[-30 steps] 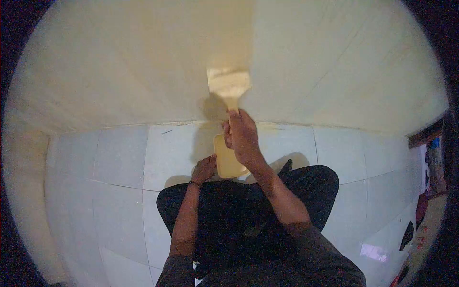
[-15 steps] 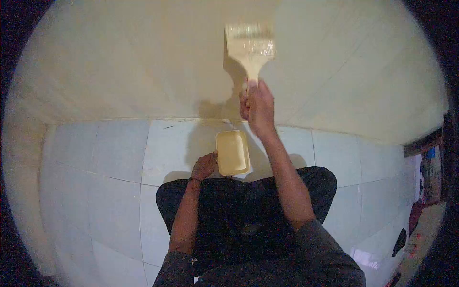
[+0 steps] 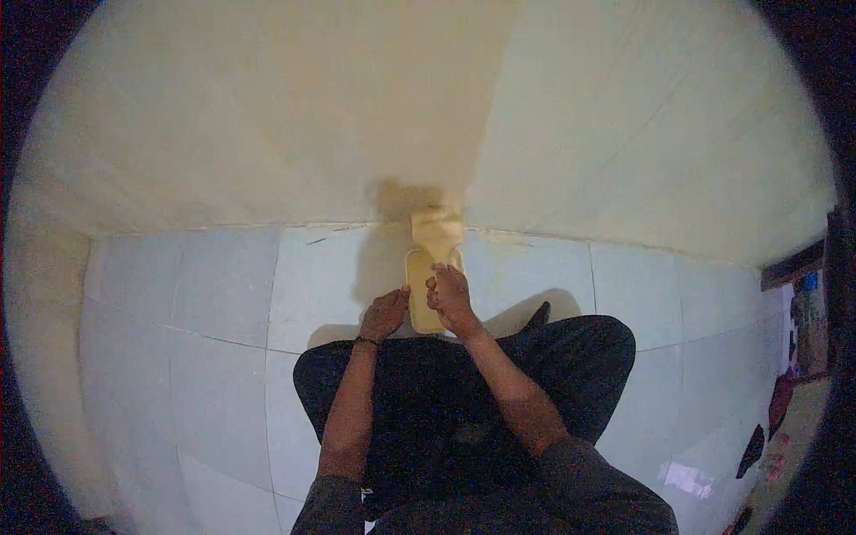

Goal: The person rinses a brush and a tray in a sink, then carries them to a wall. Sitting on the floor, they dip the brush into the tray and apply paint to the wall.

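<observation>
My right hand (image 3: pixel 450 294) is closed round the handle of a wide, pale yellow brush (image 3: pixel 437 230). The brush's bristle end is at the foot of the cream wall (image 3: pixel 294 116), near where it meets the floor. Under my right hand lies a shallow yellow tray (image 3: pixel 419 308) on the floor, partly hidden by the hand and brush. My left hand (image 3: pixel 385 314) is at the tray's left edge, fingertips touching its rim. A darker, wet-looking band runs up the wall above the brush.
White floor tiles (image 3: pixel 223 294) spread on both sides of my crossed legs (image 3: pixel 464 392) in dark trousers. A thin dark sliver (image 3: pixel 316 241) lies by the wall's foot. At the far right are a dark-framed opening (image 3: pixel 807 312) and a dark object (image 3: pixel 752 450).
My right hand has brought the brush from higher on the wall down to its foot, over the tray. The left hand has stayed by the tray.
</observation>
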`<move>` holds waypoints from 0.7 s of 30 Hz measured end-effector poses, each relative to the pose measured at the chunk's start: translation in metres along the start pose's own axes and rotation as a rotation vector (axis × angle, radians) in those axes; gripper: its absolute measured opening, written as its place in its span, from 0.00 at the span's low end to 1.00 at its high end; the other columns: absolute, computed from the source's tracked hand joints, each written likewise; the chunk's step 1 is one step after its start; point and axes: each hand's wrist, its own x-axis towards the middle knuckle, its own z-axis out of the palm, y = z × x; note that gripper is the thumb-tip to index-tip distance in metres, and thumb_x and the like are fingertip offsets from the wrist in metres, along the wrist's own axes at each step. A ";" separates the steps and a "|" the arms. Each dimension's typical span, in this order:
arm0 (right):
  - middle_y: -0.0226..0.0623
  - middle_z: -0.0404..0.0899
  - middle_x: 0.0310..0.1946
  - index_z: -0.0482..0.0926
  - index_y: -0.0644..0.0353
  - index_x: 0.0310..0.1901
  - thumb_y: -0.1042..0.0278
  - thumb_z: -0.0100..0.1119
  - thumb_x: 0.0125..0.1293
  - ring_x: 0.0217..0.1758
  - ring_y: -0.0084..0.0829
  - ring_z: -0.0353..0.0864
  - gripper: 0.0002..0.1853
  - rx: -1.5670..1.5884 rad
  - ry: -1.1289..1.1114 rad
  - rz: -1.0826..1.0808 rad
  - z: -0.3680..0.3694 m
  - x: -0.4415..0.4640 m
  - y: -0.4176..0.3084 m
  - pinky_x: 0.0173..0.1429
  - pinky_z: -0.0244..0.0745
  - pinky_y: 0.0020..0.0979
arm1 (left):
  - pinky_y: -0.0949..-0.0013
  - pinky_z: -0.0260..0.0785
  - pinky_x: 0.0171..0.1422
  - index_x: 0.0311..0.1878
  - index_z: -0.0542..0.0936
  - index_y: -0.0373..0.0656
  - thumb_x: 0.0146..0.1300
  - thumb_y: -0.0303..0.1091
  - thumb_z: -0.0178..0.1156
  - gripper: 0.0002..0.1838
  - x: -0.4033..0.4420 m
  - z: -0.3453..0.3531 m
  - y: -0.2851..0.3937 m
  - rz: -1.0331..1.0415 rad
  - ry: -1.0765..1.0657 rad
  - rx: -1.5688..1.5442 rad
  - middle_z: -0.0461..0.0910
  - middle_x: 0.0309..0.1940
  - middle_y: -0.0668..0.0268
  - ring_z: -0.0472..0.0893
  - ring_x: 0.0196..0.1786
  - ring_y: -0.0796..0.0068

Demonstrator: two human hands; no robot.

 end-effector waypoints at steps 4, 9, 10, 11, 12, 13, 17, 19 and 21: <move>0.29 0.64 0.19 0.66 0.58 0.43 0.60 0.42 0.66 0.13 0.18 0.59 0.12 0.037 0.048 0.052 -0.010 0.013 0.012 0.15 0.54 0.19 | 0.53 0.68 0.45 0.51 0.67 0.35 0.68 0.41 0.33 0.21 0.014 -0.030 0.024 -0.249 -0.151 -0.184 0.75 0.37 0.48 0.75 0.39 0.48; 0.30 0.64 0.19 0.66 0.59 0.40 0.63 0.42 0.66 0.12 0.20 0.59 0.09 0.306 0.043 0.159 -0.005 0.034 0.001 0.13 0.53 0.21 | 0.53 0.68 0.45 0.49 0.68 0.35 0.68 0.39 0.32 0.20 0.012 -0.025 0.017 -0.179 -0.170 -0.154 0.75 0.36 0.47 0.75 0.39 0.48; 0.30 0.64 0.19 0.66 0.59 0.38 0.64 0.42 0.66 0.12 0.21 0.59 0.08 0.387 -0.002 0.166 -0.004 0.037 0.000 0.13 0.53 0.22 | 0.53 0.68 0.45 0.47 0.69 0.35 0.68 0.39 0.32 0.20 0.012 -0.023 0.015 -0.162 -0.162 -0.130 0.75 0.36 0.47 0.75 0.39 0.48; 0.30 0.64 0.19 0.66 0.59 0.38 0.64 0.42 0.66 0.12 0.21 0.59 0.08 0.386 -0.002 0.165 0.000 0.038 -0.003 0.13 0.53 0.22 | 0.53 0.68 0.45 0.45 0.69 0.36 0.68 0.40 0.32 0.20 0.012 -0.022 0.015 -0.148 -0.153 -0.105 0.75 0.36 0.48 0.75 0.39 0.48; 0.30 0.65 0.19 0.67 0.59 0.37 0.64 0.42 0.66 0.12 0.20 0.59 0.08 0.273 0.028 0.155 0.005 0.039 -0.007 0.13 0.53 0.21 | 0.53 0.68 0.45 0.45 0.69 0.36 0.68 0.40 0.32 0.20 0.012 -0.020 0.016 -0.146 -0.152 -0.103 0.75 0.36 0.48 0.75 0.39 0.48; 0.31 0.65 0.20 0.67 0.58 0.36 0.64 0.43 0.65 0.12 0.20 0.60 0.07 0.157 0.059 0.143 0.009 0.038 -0.010 0.13 0.53 0.21 | 0.54 0.69 0.45 0.45 0.69 0.35 0.68 0.40 0.33 0.19 0.010 -0.019 0.016 -0.049 -0.081 -0.061 0.75 0.36 0.47 0.75 0.39 0.48; 0.30 0.66 0.20 0.67 0.58 0.36 0.64 0.44 0.64 0.13 0.19 0.60 0.07 0.144 0.035 0.077 0.026 0.019 -0.034 0.13 0.53 0.20 | 0.57 0.69 0.47 0.49 0.68 0.36 0.66 0.38 0.37 0.18 0.013 -0.024 0.020 -0.230 -0.162 -0.260 0.75 0.38 0.47 0.76 0.41 0.49; 0.28 0.66 0.19 0.68 0.57 0.38 0.62 0.48 0.63 0.12 0.18 0.60 0.09 0.015 0.102 -0.025 0.038 0.007 -0.048 0.14 0.53 0.20 | 0.56 0.69 0.48 0.49 0.69 0.36 0.66 0.40 0.37 0.19 0.010 -0.014 0.010 -0.238 -0.172 -0.241 0.75 0.38 0.48 0.76 0.42 0.49; 0.28 0.66 0.19 0.68 0.57 0.39 0.59 0.49 0.62 0.13 0.17 0.60 0.11 -0.005 0.048 -0.103 0.045 -0.005 -0.062 0.14 0.53 0.19 | 0.56 0.68 0.49 0.48 0.71 0.36 0.66 0.42 0.38 0.20 0.010 -0.014 0.010 -0.236 -0.175 -0.219 0.76 0.38 0.48 0.76 0.42 0.49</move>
